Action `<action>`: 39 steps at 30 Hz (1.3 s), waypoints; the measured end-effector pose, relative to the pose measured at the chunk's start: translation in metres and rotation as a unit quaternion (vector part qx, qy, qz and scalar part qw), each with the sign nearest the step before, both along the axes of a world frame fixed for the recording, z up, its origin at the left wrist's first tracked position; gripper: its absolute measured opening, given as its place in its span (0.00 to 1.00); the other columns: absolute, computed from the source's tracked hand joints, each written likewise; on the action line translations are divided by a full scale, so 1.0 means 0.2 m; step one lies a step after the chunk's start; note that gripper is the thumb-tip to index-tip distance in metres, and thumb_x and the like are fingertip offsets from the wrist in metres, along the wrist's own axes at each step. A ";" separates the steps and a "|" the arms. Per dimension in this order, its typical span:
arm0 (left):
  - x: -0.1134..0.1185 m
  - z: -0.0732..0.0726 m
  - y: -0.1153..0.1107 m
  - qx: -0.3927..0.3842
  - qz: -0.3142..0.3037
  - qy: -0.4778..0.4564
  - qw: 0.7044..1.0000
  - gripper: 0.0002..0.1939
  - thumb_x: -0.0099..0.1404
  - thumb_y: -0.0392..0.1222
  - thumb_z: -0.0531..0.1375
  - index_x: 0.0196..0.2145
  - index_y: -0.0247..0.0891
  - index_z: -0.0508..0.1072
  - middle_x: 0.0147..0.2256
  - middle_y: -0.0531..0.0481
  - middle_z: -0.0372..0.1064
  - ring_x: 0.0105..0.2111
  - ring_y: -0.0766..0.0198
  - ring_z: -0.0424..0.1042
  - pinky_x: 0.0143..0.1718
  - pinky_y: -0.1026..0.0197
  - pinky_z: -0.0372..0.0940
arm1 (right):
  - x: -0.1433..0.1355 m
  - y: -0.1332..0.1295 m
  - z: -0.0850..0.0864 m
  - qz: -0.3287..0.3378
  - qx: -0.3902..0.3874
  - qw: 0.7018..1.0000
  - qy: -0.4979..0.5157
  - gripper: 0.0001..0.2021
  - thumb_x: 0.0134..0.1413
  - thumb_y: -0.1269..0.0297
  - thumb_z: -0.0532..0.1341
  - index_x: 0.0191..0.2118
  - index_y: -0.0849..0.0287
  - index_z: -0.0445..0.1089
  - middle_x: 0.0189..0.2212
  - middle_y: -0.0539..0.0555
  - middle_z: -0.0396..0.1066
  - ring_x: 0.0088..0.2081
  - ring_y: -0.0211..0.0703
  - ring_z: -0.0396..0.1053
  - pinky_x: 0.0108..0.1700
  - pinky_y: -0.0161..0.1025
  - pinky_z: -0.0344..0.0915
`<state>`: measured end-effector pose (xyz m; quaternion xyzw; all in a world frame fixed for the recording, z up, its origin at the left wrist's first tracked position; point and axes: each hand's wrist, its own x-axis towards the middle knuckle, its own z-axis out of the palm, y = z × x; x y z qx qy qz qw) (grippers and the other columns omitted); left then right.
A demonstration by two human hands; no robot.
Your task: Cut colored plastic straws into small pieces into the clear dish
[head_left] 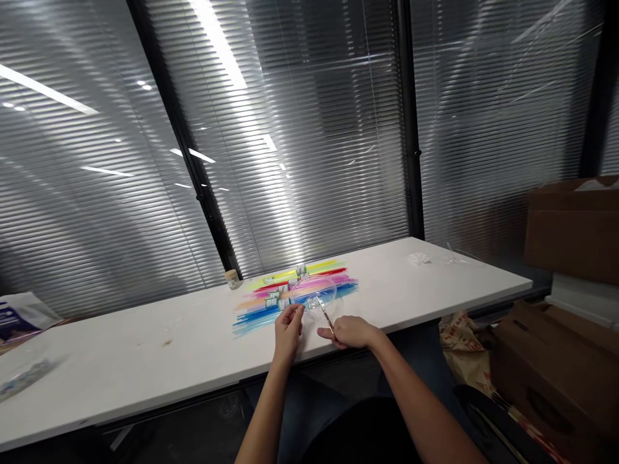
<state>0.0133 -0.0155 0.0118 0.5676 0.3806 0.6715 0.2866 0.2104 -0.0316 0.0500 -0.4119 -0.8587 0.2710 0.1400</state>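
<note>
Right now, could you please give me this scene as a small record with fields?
Left hand: fingertips close together by a clear round item; whether they grip anything, I cannot tell
Right hand: holds scissors, blades pointing away from the person
Worktop: white table
Strands: yellow, red, pink, orange, blue
Near back edge: small jar
Table's right part: crumpled white piece

No text, brand or number is legible. Markings too small or blurred to read are located as follows: the green-and-white labels [272,299] on the bundles of coloured strands [256,315]; the red print on the brown paper bag [468,361] below the table's right end [512,281]; the light marks on the dark blue part of the packet [33,310] at far left.
</note>
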 end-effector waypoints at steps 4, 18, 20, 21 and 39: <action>0.01 0.01 -0.01 0.000 -0.001 -0.003 1.000 0.19 0.58 0.56 0.65 0.33 0.36 0.72 0.17 0.61 0.53 0.16 0.73 0.51 0.18 0.68 0.47 | 0.01 0.01 -0.01 0.004 0.004 1.000 0.022 0.36 0.64 0.37 0.41 0.14 0.58 0.55 0.14 0.49 0.57 0.19 0.37 0.56 0.31 0.38 0.54; 0.01 0.00 0.00 -0.001 -0.005 0.004 1.000 0.17 0.59 0.55 0.64 0.34 0.37 0.71 0.19 0.60 0.56 0.16 0.73 0.51 0.17 0.68 0.47 | 0.01 0.02 -0.04 -0.004 0.006 1.000 0.018 0.36 0.61 0.34 0.44 0.14 0.59 0.59 0.15 0.50 0.61 0.20 0.39 0.59 0.31 0.38 0.53; 0.00 0.00 0.00 -0.002 -0.006 0.007 1.000 0.17 0.59 0.55 0.64 0.34 0.36 0.71 0.18 0.60 0.56 0.16 0.73 0.51 0.17 0.68 0.47 | 0.01 0.02 -0.04 -0.008 0.004 1.000 0.021 0.36 0.61 0.35 0.45 0.14 0.59 0.59 0.15 0.50 0.61 0.20 0.39 0.59 0.31 0.38 0.53; 0.00 0.00 0.00 -0.003 -0.006 0.008 1.000 0.17 0.59 0.55 0.64 0.34 0.36 0.71 0.18 0.60 0.56 0.16 0.73 0.51 0.17 0.68 0.47 | 0.01 0.02 -0.03 -0.010 0.003 1.000 0.022 0.35 0.61 0.35 0.45 0.14 0.59 0.59 0.15 0.50 0.61 0.20 0.39 0.59 0.32 0.38 0.54; 0.00 -0.01 0.01 -0.010 -0.004 0.018 1.000 0.19 0.58 0.56 0.64 0.35 0.36 0.73 0.17 0.60 0.55 0.16 0.73 0.52 0.18 0.68 0.47 | 0.00 -0.01 0.01 -0.010 0.014 1.000 -0.010 0.19 0.51 0.68 0.53 0.11 0.59 0.57 0.13 0.49 0.58 0.20 0.37 0.57 0.27 0.36 0.51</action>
